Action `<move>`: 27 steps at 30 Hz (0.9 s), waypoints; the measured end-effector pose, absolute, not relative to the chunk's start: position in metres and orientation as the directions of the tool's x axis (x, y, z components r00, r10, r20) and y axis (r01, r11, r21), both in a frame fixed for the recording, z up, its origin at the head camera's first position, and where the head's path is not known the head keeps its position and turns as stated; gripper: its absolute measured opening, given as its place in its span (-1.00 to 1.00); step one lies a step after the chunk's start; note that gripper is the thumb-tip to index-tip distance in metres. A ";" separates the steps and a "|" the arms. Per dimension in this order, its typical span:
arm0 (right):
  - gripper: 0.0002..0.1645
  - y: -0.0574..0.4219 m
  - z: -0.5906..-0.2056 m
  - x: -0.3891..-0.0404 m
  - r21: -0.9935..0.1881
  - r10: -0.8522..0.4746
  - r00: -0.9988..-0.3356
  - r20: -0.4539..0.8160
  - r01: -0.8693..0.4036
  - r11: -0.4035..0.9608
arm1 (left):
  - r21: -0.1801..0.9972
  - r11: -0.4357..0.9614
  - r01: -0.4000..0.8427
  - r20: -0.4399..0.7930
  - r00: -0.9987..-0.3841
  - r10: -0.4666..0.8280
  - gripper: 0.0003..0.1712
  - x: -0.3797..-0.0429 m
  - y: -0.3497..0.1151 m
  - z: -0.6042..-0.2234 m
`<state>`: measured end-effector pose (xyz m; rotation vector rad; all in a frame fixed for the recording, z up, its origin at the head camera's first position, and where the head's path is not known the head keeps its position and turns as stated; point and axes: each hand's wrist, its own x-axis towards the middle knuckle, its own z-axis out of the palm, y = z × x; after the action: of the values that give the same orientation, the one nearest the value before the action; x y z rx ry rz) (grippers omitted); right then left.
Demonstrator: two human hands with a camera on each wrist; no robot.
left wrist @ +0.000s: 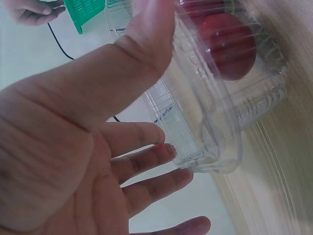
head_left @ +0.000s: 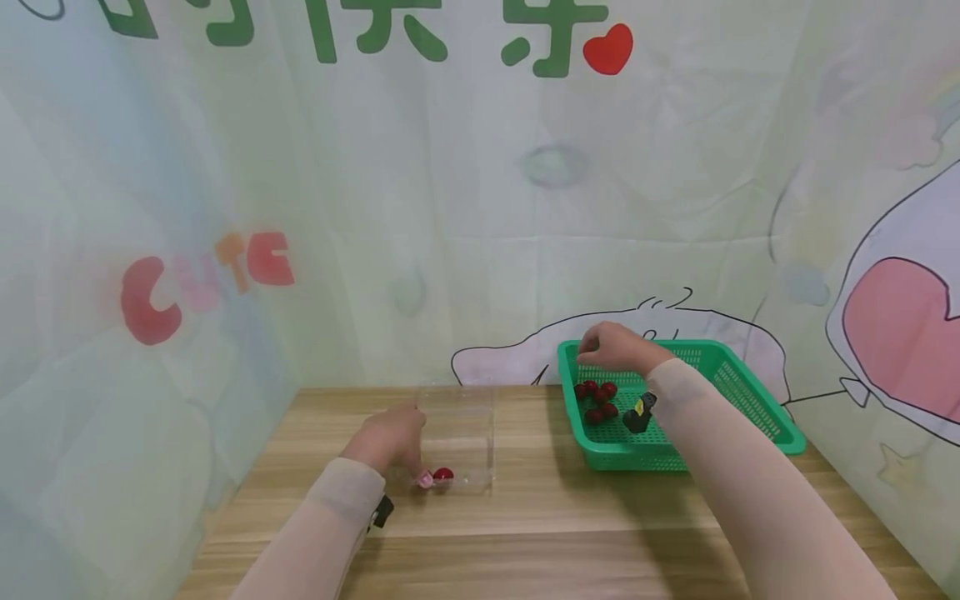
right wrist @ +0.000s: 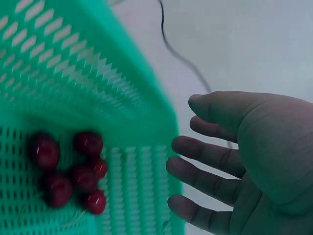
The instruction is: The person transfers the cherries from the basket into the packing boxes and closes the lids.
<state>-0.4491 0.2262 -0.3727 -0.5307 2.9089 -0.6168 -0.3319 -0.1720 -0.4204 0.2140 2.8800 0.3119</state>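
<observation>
On the left of the wooden table, my left hand (head_left: 390, 435) grips the side of a clear plastic fruit box (head_left: 468, 425), its thumb and fingertips at the rim in the left wrist view. Inside that box lies a red cherry (head_left: 443, 474); part of a second red fruit (left wrist: 198, 7) shows behind it in the left wrist view. My right hand (head_left: 617, 346) hovers over the left back part of a green plastic basket (head_left: 626, 458). Its fingers are loosely extended and hold nothing in the right wrist view. Several dark red cherries (right wrist: 56, 188), some with stems, are clustered on the basket floor.
The wooden table (head_left: 525, 542) meets a printed curtain (head_left: 480, 250) at the back and sides. Right of the box stands the basket, with bare wood between them. Its raised rim surrounds the cherries.
</observation>
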 end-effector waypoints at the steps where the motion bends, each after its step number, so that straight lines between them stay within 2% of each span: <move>1: -0.66 0.232 -0.375 -0.451 -0.420 -0.356 -0.933 -0.056 -0.302 0.856 | 0.227 0.967 0.117 -0.217 -0.962 0.168 0.13 -0.332 -0.172 -0.420; 13: -0.55 0.275 -0.413 -0.464 -0.415 -0.321 -0.940 -0.118 -0.246 0.876 | 0.226 0.967 0.116 -0.220 -0.961 0.167 0.12 -0.330 -0.172 -0.418; 21: -0.51 0.279 -0.427 -0.467 -0.434 -0.278 -0.934 -0.225 -0.160 0.886 | 0.229 0.967 0.111 -0.224 -0.961 0.164 0.14 -0.330 -0.172 -0.417; 27: -0.52 0.277 -0.438 -0.471 -0.418 -0.285 -0.920 -0.268 -0.155 0.895 | 0.236 0.966 0.106 -0.226 -0.961 0.160 0.15 -0.329 -0.170 -0.415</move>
<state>-0.4705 0.2771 -0.4381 -0.3273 2.7362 -0.5652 -0.3285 -0.1702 -0.4148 0.1973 2.8712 0.3257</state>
